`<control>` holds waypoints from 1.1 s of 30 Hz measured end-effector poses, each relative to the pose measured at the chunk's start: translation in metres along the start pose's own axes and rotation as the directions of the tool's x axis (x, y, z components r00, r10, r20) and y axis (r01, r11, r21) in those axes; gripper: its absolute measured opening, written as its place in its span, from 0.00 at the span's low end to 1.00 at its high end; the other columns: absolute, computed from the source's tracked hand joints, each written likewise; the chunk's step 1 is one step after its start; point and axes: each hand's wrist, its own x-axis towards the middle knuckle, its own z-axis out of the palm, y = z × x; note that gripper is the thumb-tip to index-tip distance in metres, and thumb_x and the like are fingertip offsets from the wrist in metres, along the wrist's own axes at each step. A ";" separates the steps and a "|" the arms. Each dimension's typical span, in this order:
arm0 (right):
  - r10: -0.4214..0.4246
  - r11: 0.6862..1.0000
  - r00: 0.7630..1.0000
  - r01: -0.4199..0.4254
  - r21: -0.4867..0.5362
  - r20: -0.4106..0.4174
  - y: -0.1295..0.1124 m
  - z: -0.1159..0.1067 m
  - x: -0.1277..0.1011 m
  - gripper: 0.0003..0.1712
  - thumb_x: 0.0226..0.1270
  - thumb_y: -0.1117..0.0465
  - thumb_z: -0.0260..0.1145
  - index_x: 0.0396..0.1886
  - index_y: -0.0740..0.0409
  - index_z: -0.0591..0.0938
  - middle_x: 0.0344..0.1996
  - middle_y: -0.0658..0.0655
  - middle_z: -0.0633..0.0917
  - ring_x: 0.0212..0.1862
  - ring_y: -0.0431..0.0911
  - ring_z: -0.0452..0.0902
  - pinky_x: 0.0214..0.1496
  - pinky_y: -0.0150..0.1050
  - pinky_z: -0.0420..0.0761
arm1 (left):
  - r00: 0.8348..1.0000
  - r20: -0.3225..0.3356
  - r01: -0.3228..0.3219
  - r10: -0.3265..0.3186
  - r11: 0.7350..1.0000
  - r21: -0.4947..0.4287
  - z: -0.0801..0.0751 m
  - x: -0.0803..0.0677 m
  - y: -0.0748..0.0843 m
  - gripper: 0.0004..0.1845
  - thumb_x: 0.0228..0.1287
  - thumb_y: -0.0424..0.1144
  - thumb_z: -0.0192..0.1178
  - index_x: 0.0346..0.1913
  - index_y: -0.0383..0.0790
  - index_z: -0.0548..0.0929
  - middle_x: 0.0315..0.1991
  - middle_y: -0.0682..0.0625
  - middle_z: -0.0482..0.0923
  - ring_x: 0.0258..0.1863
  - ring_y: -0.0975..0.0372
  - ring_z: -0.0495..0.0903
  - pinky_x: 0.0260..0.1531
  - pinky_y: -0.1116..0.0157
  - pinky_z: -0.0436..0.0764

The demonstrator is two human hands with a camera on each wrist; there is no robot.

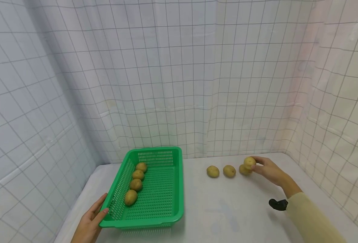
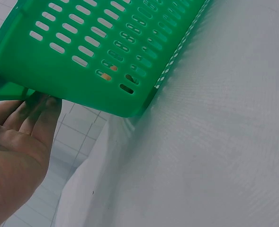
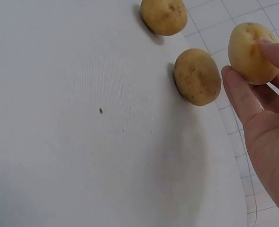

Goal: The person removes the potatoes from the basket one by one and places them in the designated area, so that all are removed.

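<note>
Head view: the potato (image 1: 250, 162) is pinched between thumb and fingertips of the right hand (image 1: 268, 170), raised just above another potato (image 1: 244, 170) on the desk (image 1: 227, 209). Two more potatoes (image 1: 213, 171) lie in a row further to that hand's left. The left hand (image 1: 90, 221), fingers straight, rests against the near corner of the green basket (image 1: 169, 216), which holds four potatoes (image 1: 135, 184). A sound grip keeps the fingers wrapped low; bracing the basket steadies it.
</note>
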 end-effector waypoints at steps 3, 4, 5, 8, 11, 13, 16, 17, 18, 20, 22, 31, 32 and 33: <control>0.009 1.000 0.999 -0.009 -0.016 -0.034 0.003 -0.004 -0.003 0.38 0.80 0.62 0.62 0.77 0.79 0.57 0.74 0.77 0.61 0.70 0.66 0.65 0.70 0.56 0.70 | 1.000 -0.003 0.001 -0.001 1.000 0.005 0.000 0.000 0.001 0.38 0.85 0.35 0.50 0.81 0.24 0.40 0.79 0.25 0.30 0.61 0.84 0.67 0.56 0.76 0.76; 0.012 1.000 0.999 -0.013 -0.019 -0.044 0.005 -0.005 -0.004 0.38 0.80 0.62 0.62 0.76 0.79 0.57 0.74 0.78 0.61 0.70 0.65 0.65 0.70 0.53 0.71 | 1.000 -0.005 0.000 0.000 1.000 0.008 0.000 0.000 0.001 0.38 0.85 0.35 0.50 0.81 0.24 0.40 0.79 0.25 0.30 0.61 0.84 0.67 0.56 0.75 0.76; 0.012 1.000 0.999 -0.013 -0.022 -0.047 0.008 -0.007 -0.005 0.38 0.80 0.62 0.62 0.76 0.80 0.57 0.74 0.78 0.61 0.69 0.65 0.66 0.69 0.50 0.72 | 1.000 -0.006 -0.001 0.001 1.000 0.011 0.000 0.000 0.001 0.38 0.85 0.35 0.50 0.81 0.24 0.40 0.79 0.25 0.30 0.60 0.84 0.67 0.56 0.75 0.76; 0.021 1.000 0.998 -0.021 -0.007 -0.058 0.016 -0.012 -0.008 0.38 0.80 0.63 0.62 0.76 0.80 0.57 0.73 0.78 0.61 0.68 0.61 0.67 0.65 0.40 0.75 | 1.000 -0.012 0.001 0.000 1.000 0.016 0.001 -0.001 0.002 0.38 0.84 0.35 0.50 0.81 0.24 0.41 0.79 0.25 0.31 0.60 0.84 0.67 0.56 0.75 0.77; 0.026 1.000 0.998 -0.025 0.009 -0.058 0.025 -0.016 -0.011 0.37 0.80 0.65 0.61 0.75 0.82 0.56 0.72 0.80 0.61 0.67 0.60 0.68 0.60 0.32 0.76 | 1.000 -0.012 0.003 -0.003 1.000 0.016 0.001 -0.001 0.002 0.38 0.84 0.35 0.50 0.81 0.24 0.41 0.79 0.25 0.31 0.60 0.84 0.67 0.56 0.75 0.76; 0.039 0.999 0.996 -0.040 -0.005 -0.078 0.030 -0.019 -0.013 0.37 0.80 0.65 0.62 0.75 0.83 0.56 0.72 0.80 0.62 0.67 0.61 0.68 0.58 0.30 0.77 | 1.000 -0.009 0.001 -0.001 1.000 0.015 0.002 -0.001 0.002 0.38 0.84 0.36 0.50 0.81 0.24 0.41 0.79 0.25 0.31 0.60 0.84 0.67 0.56 0.75 0.76; 0.055 0.997 0.994 -0.060 -0.045 -0.099 0.037 -0.021 -0.017 0.37 0.79 0.64 0.62 0.74 0.84 0.57 0.71 0.81 0.62 0.70 0.66 0.63 0.59 0.32 0.76 | 1.000 -0.003 -0.001 0.001 1.000 0.021 0.001 -0.001 0.002 0.38 0.84 0.36 0.50 0.81 0.24 0.40 0.79 0.27 0.31 0.61 0.84 0.67 0.57 0.75 0.75; 0.063 0.996 0.993 -0.069 -0.055 -0.100 0.039 -0.022 -0.018 0.38 0.79 0.63 0.62 0.74 0.84 0.57 0.72 0.81 0.61 0.71 0.67 0.61 0.61 0.35 0.76 | 1.000 -0.002 -0.002 0.002 1.000 0.023 0.001 -0.001 0.002 0.38 0.85 0.36 0.50 0.81 0.24 0.40 0.80 0.28 0.31 0.62 0.84 0.66 0.58 0.75 0.75; 0.067 0.995 0.993 -0.074 -0.062 -0.101 0.041 -0.023 -0.019 0.38 0.79 0.63 0.62 0.74 0.84 0.57 0.72 0.82 0.61 0.72 0.68 0.58 0.64 0.39 0.75 | 1.000 -0.001 -0.002 0.002 1.000 0.023 0.001 -0.001 0.002 0.38 0.85 0.36 0.50 0.81 0.24 0.40 0.80 0.28 0.31 0.62 0.84 0.66 0.58 0.75 0.75; 0.083 0.994 0.991 -0.090 -0.065 -0.105 0.044 -0.024 -0.020 0.38 0.79 0.63 0.62 0.74 0.84 0.57 0.72 0.82 0.60 0.73 0.70 0.55 0.70 0.49 0.70 | 1.000 0.004 -0.009 0.009 1.000 0.022 0.001 -0.002 0.001 0.38 0.85 0.36 0.49 0.80 0.23 0.40 0.80 0.28 0.31 0.62 0.83 0.66 0.58 0.75 0.75; 0.091 0.993 0.990 -0.098 -0.062 -0.105 0.047 -0.025 -0.021 0.39 0.79 0.64 0.62 0.74 0.85 0.56 0.72 0.82 0.59 0.74 0.71 0.53 0.73 0.58 0.64 | 1.000 0.011 -0.016 0.016 1.000 0.018 0.001 -0.002 0.002 0.38 0.85 0.36 0.49 0.80 0.23 0.39 0.80 0.28 0.31 0.62 0.83 0.66 0.58 0.75 0.75; 0.120 0.983 0.985 -0.135 -0.123 -0.126 0.049 -0.024 -0.018 0.39 0.78 0.62 0.64 0.74 0.82 0.59 0.71 0.81 0.62 0.72 0.73 0.56 0.68 0.63 0.69 | 1.000 0.005 -0.010 0.010 1.000 0.028 0.001 -0.002 0.002 0.38 0.85 0.36 0.49 0.81 0.24 0.40 0.80 0.29 0.32 0.63 0.83 0.66 0.58 0.75 0.75; 0.120 0.983 0.985 -0.135 -0.123 -0.122 0.050 -0.024 -0.018 0.38 0.78 0.62 0.64 0.74 0.82 0.59 0.72 0.81 0.61 0.72 0.74 0.56 0.68 0.63 0.69 | 1.000 0.001 -0.005 0.005 1.000 0.029 0.001 -0.002 0.002 0.38 0.85 0.36 0.49 0.81 0.24 0.40 0.81 0.31 0.34 0.63 0.83 0.66 0.59 0.75 0.75; 0.124 0.982 0.984 -0.140 -0.129 -0.125 0.050 -0.024 -0.018 0.38 0.78 0.61 0.64 0.74 0.81 0.60 0.72 0.80 0.62 0.72 0.74 0.56 0.68 0.63 0.70 | 1.000 0.001 -0.006 0.005 0.999 0.031 0.001 -0.002 0.001 0.37 0.85 0.36 0.49 0.81 0.24 0.40 0.81 0.32 0.34 0.63 0.83 0.66 0.59 0.75 0.75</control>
